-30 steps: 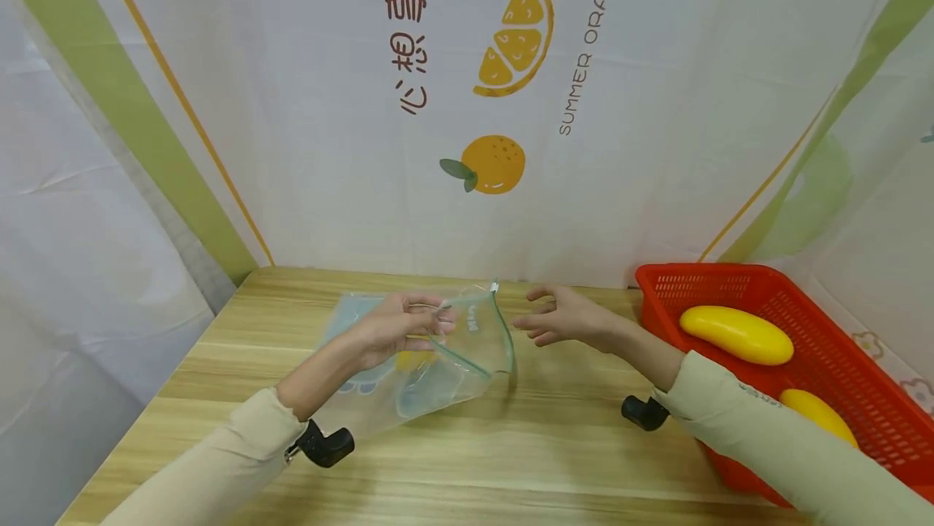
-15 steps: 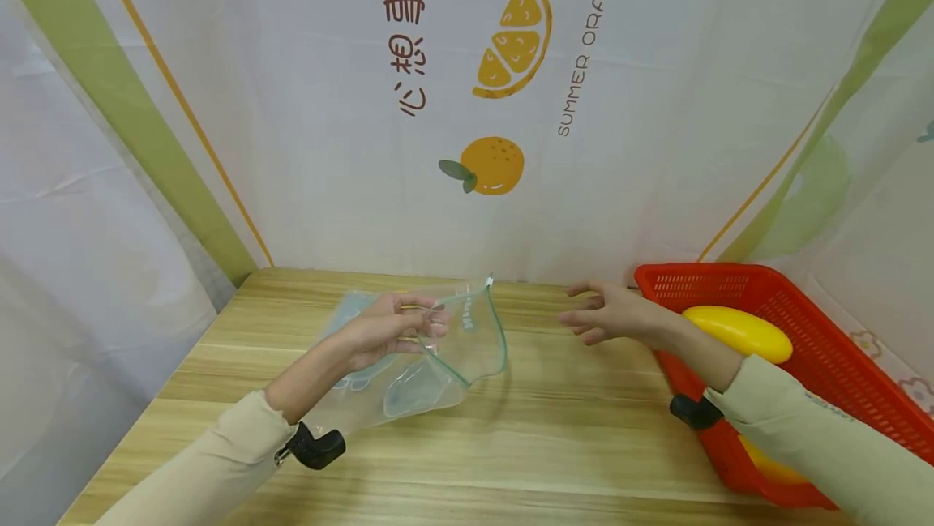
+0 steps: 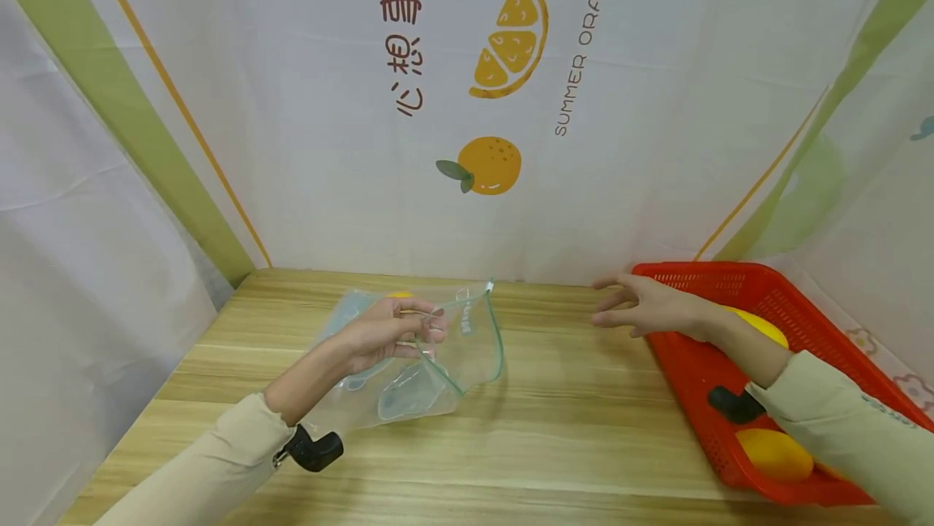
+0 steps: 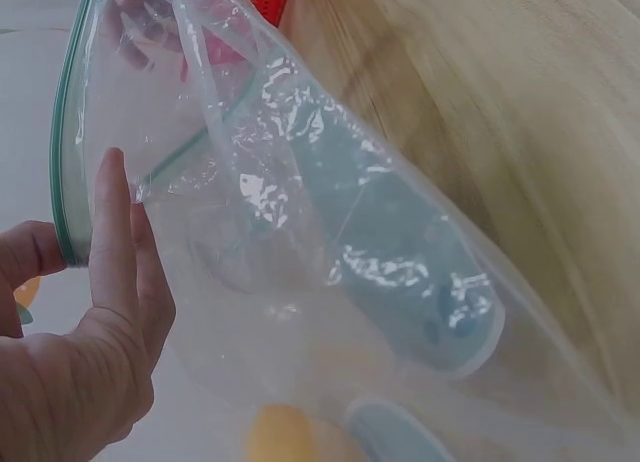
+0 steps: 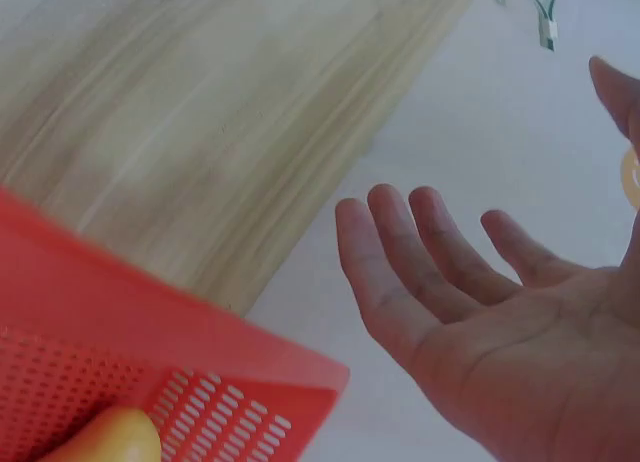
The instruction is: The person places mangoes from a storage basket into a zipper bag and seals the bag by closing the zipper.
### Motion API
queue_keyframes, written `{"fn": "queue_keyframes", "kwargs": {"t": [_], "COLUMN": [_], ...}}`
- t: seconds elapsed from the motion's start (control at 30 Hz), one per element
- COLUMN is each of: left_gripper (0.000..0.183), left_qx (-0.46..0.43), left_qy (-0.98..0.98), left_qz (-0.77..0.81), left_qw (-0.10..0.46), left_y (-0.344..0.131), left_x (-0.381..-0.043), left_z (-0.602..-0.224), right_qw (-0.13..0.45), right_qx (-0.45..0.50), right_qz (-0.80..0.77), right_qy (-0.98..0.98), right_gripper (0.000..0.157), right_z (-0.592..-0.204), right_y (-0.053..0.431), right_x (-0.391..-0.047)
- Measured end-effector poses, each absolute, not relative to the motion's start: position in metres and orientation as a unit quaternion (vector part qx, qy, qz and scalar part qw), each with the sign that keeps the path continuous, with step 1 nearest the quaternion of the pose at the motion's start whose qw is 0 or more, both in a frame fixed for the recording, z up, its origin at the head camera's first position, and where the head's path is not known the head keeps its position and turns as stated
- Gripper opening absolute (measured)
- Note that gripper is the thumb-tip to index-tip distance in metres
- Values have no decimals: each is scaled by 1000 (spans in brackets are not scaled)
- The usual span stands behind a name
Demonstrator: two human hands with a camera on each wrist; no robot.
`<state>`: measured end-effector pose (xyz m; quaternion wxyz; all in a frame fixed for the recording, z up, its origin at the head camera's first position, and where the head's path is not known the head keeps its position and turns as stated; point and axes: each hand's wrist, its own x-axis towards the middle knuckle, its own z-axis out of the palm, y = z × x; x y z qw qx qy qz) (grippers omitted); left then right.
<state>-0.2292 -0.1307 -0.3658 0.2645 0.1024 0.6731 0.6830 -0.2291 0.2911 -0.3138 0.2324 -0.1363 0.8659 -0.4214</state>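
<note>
My left hand [image 3: 379, 333] pinches the green-edged mouth of a clear zip bag [image 3: 417, 395] between thumb and fingers. The bag has pale blue printed patches and a slider at its top corner, and its mouth gapes to the right. Through the film in the left wrist view, a yellow-orange rounded thing [image 4: 280, 437] shows blurred. My right hand [image 3: 660, 307] holds nothing, its fingers loosely spread beside the far left corner of a red plastic basket [image 3: 689, 396]. A yellow oblong fruit [image 3: 762, 330] in the basket is partly hidden by the right forearm.
Another yellow fruit [image 3: 775, 455] lies at the near end of the basket, partly behind the right sleeve. The wooden table [image 3: 540, 445] runs between bag and basket. A white printed curtain [image 3: 328, 145] stands right behind the table's far edge.
My right hand has moved right, away from the bag's mouth to the basket, with nothing in it. My left hand keeps its pinch on the bag, which has shifted slightly left.
</note>
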Motion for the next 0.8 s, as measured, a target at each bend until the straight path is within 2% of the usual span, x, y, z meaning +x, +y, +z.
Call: {"fn": "queue_keyframes", "kwargs": {"t": [0.2, 0.37, 0.8], "left_gripper": [49, 46, 48], "left_qx": [108, 111, 127], "left_qy": [673, 671, 677], "left_qz": [680, 679, 664], "left_qw": [271, 278, 291], "left_y": [-132, -132, -135], "left_x": [-229, -228, -225], "left_z": [-367, -371, -378], "right_qw": [238, 211, 175], "right_qx": [-157, -183, -205], "right_qz": [-380, -331, -330], "right_qy": [880, 901, 905], "right_gripper": [76, 71, 55], "right_z": [-304, -299, -300], "right_y": [301, 313, 357], "right_x": [-227, -223, -219]}}
